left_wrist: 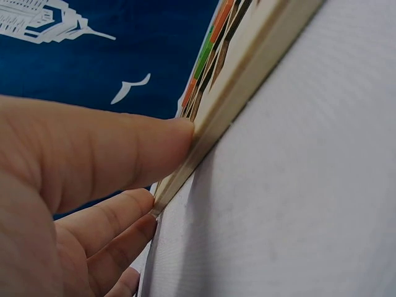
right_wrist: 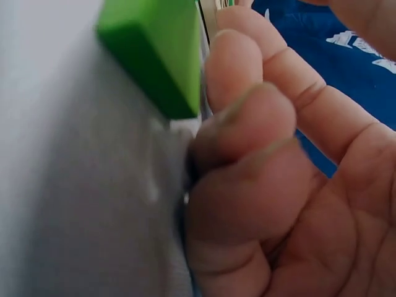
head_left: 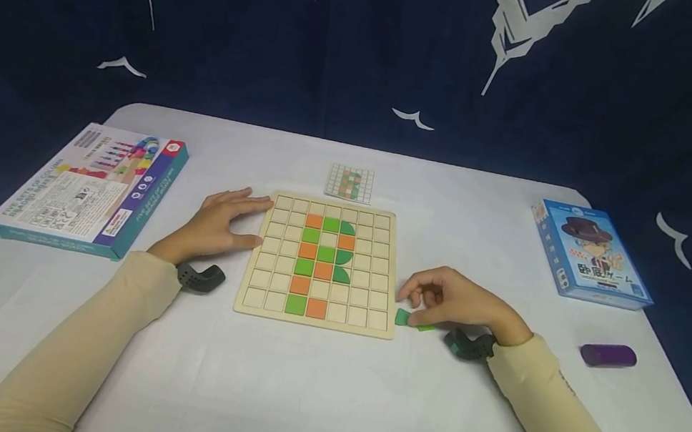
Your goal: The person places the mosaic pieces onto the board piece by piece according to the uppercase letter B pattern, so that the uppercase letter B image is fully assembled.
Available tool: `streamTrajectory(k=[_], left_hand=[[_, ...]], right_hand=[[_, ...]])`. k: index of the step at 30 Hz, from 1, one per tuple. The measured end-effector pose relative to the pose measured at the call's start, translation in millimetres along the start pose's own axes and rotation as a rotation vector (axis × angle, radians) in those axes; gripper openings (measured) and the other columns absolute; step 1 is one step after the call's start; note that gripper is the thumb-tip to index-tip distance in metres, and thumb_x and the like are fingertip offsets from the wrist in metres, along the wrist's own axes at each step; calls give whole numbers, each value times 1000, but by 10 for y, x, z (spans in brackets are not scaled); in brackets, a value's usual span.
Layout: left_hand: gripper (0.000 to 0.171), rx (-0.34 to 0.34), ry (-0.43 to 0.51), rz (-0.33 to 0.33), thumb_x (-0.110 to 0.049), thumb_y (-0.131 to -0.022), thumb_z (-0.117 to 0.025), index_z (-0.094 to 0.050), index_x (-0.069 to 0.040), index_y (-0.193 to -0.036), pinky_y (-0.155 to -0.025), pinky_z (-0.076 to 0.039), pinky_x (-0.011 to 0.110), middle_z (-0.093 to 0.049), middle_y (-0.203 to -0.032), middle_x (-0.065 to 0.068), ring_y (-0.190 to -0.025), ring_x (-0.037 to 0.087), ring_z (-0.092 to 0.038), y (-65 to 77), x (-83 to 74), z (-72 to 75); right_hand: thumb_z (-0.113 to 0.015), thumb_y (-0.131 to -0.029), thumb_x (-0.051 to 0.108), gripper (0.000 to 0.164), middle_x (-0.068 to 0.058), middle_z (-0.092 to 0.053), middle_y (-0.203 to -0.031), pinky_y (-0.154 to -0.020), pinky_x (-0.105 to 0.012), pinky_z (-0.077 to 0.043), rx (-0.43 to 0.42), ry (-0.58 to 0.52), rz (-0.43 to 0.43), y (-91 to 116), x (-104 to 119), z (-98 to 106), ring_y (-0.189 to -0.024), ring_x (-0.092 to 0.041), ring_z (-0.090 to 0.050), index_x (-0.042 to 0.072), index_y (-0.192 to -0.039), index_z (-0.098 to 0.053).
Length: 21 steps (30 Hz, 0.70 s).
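A wooden grid board (head_left: 370, 284) lies in the middle of the table, with orange and light green squares and several dark green rounded pieces (head_left: 342, 274) set in its cells. My left hand (head_left: 215, 222) rests at the board's left edge, thumb and fingers spread and touching its side. Just right of the board's lower right corner, my right hand (head_left: 455, 298) hovers low over loose pieces, thumb and index finger apart. By its thumb lies a dark green piece (head_left: 402, 316). A light green block (right_wrist: 154, 55), partly hidden under the hand in the head view, sits apart from the curled fingers.
Behind the board lies a small pattern card (head_left: 350, 183). A large flat game box (head_left: 90, 188) sits at the left, a blue card-game box (head_left: 594, 254) at the right. Nearer the right edge is a purple cylinder (head_left: 608, 355). A dark curtain (head_left: 341, 42) hangs behind the table.
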<state>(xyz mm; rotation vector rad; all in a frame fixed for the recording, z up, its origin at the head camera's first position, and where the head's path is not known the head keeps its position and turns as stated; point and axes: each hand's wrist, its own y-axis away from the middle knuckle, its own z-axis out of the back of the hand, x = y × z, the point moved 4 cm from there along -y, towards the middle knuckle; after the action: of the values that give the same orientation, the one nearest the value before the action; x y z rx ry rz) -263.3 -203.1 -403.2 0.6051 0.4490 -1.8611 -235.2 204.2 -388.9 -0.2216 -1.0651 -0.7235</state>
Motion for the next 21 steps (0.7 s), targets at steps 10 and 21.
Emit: streamTrajectory(k=[10,21], left_hand=[[73,-3,-8,-3,-23,-96,-77,-50,-7,-161,-132,-3,62,-44,-169,14,-164,41,-19,-1,13,-3],[71,-16,17,-12,-24,-95,-77,-52,-5,-159,-132,-4,62,-46,-168,15,-163,42,-21,19,-30,12]], right_hand=[[-88,-82,-2,25,-1,-59,-87,-57,-22,-36,-5,108,30,0,34,-53,-62,-7,-41,4,-105,-78],[-87,-83,-5,23,-1,-66,-89,-57,-21,-41,-8,104,62,-6,72,-40,-63,-6,-46,2,-102,-78]])
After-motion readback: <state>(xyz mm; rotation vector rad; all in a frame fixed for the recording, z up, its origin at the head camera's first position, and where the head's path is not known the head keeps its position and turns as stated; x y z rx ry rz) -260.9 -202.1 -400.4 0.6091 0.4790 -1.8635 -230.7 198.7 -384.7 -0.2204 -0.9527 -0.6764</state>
